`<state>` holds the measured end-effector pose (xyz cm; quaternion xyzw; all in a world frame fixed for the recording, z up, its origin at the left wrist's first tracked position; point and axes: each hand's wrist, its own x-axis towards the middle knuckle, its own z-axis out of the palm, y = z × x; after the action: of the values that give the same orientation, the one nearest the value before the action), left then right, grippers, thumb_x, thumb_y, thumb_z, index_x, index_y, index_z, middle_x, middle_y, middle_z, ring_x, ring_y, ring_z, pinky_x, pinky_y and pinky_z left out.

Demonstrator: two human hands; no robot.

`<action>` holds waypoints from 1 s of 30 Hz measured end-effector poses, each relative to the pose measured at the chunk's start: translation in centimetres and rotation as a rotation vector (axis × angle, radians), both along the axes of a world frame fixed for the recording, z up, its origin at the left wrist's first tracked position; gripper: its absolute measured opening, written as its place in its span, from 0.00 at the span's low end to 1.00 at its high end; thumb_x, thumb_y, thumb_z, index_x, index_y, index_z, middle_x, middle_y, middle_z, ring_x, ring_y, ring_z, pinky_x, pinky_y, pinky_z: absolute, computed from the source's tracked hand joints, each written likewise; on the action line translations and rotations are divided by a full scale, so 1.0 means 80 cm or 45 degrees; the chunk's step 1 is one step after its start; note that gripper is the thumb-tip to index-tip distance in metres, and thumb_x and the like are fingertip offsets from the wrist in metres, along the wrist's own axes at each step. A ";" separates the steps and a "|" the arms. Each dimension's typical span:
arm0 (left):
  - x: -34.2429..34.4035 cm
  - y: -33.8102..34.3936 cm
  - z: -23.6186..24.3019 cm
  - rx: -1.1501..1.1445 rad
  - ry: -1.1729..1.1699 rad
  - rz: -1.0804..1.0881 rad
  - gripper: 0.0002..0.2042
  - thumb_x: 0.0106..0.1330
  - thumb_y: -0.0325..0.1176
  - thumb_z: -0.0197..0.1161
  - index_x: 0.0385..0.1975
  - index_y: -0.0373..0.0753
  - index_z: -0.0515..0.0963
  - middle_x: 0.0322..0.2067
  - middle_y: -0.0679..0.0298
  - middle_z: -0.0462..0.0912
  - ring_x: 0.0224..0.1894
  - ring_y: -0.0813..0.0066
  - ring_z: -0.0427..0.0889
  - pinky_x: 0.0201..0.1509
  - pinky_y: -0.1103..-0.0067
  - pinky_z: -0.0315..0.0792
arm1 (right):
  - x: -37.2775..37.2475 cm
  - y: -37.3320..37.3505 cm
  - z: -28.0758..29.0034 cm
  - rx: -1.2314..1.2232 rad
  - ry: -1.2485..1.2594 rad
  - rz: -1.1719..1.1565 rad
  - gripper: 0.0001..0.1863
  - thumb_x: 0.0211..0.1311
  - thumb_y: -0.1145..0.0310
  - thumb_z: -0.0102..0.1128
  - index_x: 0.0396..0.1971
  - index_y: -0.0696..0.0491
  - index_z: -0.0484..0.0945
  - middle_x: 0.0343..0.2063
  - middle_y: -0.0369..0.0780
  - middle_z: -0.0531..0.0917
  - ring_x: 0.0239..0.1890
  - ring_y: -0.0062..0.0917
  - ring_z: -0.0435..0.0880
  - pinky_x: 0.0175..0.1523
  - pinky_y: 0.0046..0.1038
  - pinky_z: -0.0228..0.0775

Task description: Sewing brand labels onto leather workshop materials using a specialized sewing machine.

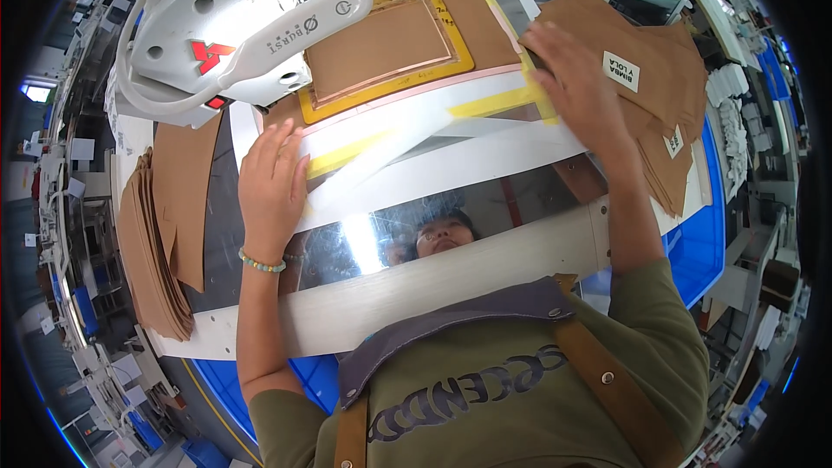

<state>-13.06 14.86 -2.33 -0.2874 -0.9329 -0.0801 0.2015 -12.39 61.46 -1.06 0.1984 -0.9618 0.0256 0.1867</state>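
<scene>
Though brown, pcs [672, 56] w/ labels [621, 72] (wht)

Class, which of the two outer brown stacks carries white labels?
The right stack, beside the right hand: two white labels show, while the left stack looks plain.

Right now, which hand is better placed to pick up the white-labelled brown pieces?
Right, I'd say: the right hand is beside the labelled pieces, while the left hand is left of the yellow frame, nearer the left brown stack.
</scene>
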 end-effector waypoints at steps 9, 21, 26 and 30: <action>-0.068 0.068 0.009 -0.403 0.301 -0.215 0.23 0.64 0.25 0.66 0.60 0.32 0.82 0.60 0.58 0.86 0.43 0.69 0.82 0.45 0.75 0.80 | 0.022 0.117 0.039 -0.218 -0.106 -0.587 0.15 0.73 0.65 0.65 0.56 0.49 0.85 0.47 0.41 0.86 0.57 0.41 0.83 0.61 0.39 0.75; -0.055 -0.004 0.010 -0.311 0.133 -0.139 0.15 0.63 0.25 0.64 0.51 0.33 0.83 0.46 0.60 0.86 0.48 0.63 0.84 0.51 0.70 0.80 | -0.037 0.042 0.090 -0.831 0.299 -0.046 0.10 0.75 0.67 0.64 0.50 0.50 0.88 0.43 0.39 0.86 0.48 0.29 0.83 0.54 0.33 0.77; -0.066 -0.041 -0.001 -0.153 0.037 0.019 0.13 0.71 0.25 0.61 0.52 0.32 0.84 0.56 0.57 0.86 0.56 0.57 0.84 0.59 0.67 0.80 | -0.139 -0.069 0.055 -0.400 0.285 0.398 0.12 0.77 0.65 0.63 0.52 0.50 0.90 0.45 0.38 0.87 0.50 0.30 0.84 0.56 0.32 0.78; -0.079 -0.055 -0.010 -0.044 -0.017 0.029 0.12 0.77 0.27 0.57 0.51 0.28 0.82 0.55 0.48 0.84 0.61 0.45 0.78 0.66 0.59 0.74 | -0.189 -0.158 0.009 -0.347 0.110 0.533 0.09 0.70 0.68 0.66 0.44 0.48 0.92 0.42 0.30 0.87 0.53 0.30 0.82 0.56 0.37 0.79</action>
<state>-19.41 10.50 -3.12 -0.2797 -0.9387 -0.0636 0.1913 -27.49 48.84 -0.37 0.3673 -0.8785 0.1847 0.2434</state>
